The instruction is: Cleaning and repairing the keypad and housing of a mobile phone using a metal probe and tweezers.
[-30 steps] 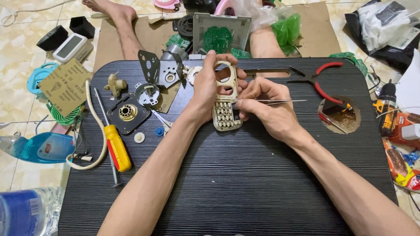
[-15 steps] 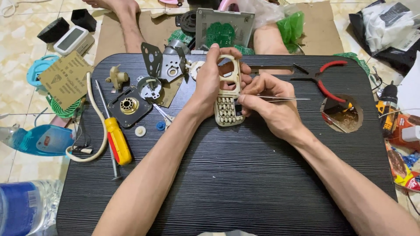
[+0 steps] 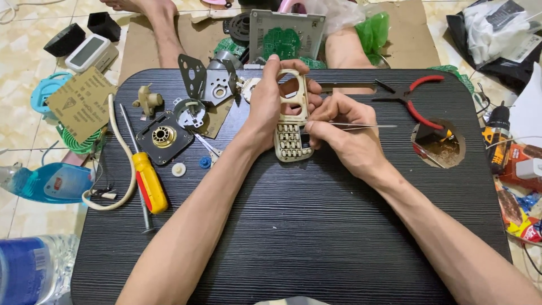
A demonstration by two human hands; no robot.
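Counter (image 3: 316,237): dark, strewn with removed parts far left. Phone shell (image 3: 293,116): beige, at counter's far centre, screen window empty, keypad still fitted; strip-down judged partway. Long axis near-far, keypad end nearest. Left hand (image 3: 268,110): fingers wrapped around shell. Right hand (image 3: 344,133): fingers pinched on tweezers (image 3: 361,125), tips at keypad.

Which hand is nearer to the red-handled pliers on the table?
Right. The right hand, holding tweezers, lies just left of the pliers; the left hand, gripping the phone shell, is farther left.
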